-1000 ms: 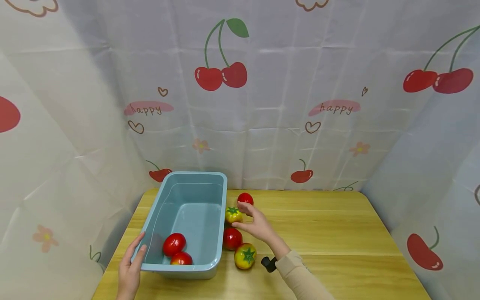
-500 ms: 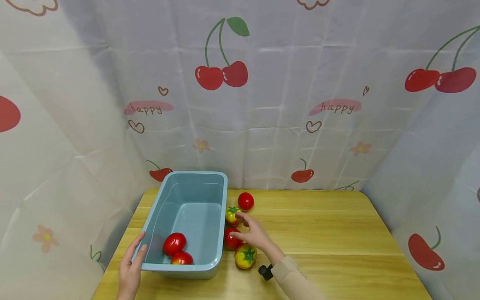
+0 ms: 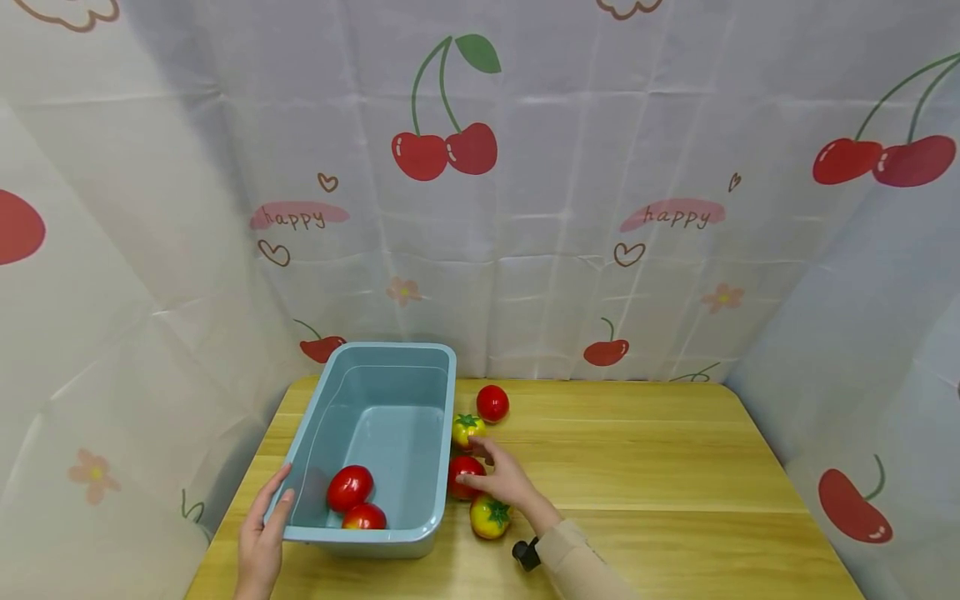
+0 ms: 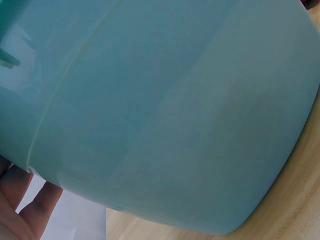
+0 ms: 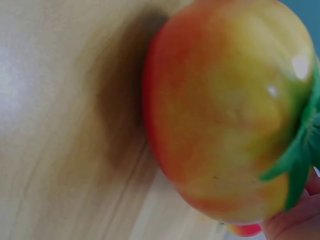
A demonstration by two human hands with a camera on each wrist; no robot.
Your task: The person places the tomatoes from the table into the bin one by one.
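Observation:
In the head view, my left hand (image 3: 260,537) holds the near left corner of a light blue plastic bin (image 3: 442,500), thumb at its rim. Two red tomatoes (image 3: 349,488) lie inside near that corner. My right hand (image 3: 504,479) hovers over a red tomato (image 3: 461,471) right of the bin, thumb and fingers spread apart; whether they touch it is unclear. A yellow-red tomato with green calyx (image 3: 490,518) sits just in front, and large in the right wrist view as a tomato (image 5: 225,110). In the left wrist view, my fingers (image 4: 42,210) touch the bin's edge.
Another yellow tomato (image 3: 467,427) rests against the bin's right side, and a red tomato (image 3: 492,403) lies farther back. All stand on a wooden table (image 3: 660,475). Behind it hangs a cherry-print curtain (image 3: 540,275). A black wrist camera (image 3: 527,553) sits at my right wrist.
My right hand has come nearer to me, from beside the back tomatoes to over the red one in the middle. The left hand and the bin stay put.

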